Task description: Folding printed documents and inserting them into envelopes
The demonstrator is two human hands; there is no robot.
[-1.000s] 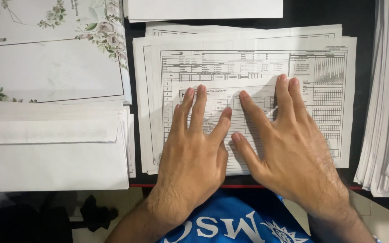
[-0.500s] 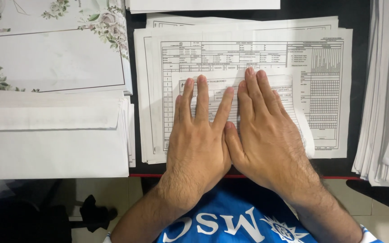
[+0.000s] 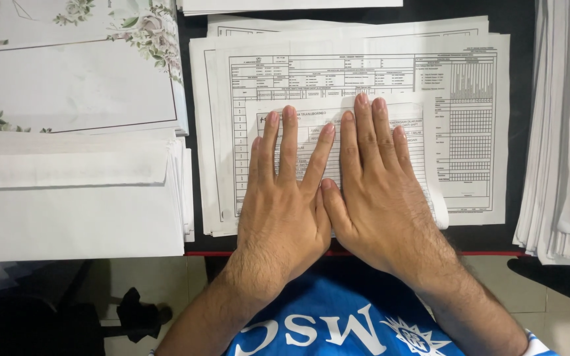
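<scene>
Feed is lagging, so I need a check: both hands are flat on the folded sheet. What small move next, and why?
Probably slide both palms outward along the folded sheet to flatten it. The left hand and right hand lie flat side by side on its middle, while its right edge curls up off the printed forms beneath.

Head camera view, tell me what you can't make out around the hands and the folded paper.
- Folded paper: its middle lies under the left hand and right hand.
- Printed form sheets: the table entries are too small to tell.
- Paper stack at right: cut off by the frame edge.
- Floral card: its top is cut by the upper edge.
- Envelopes: cut off by the left edge.
</scene>
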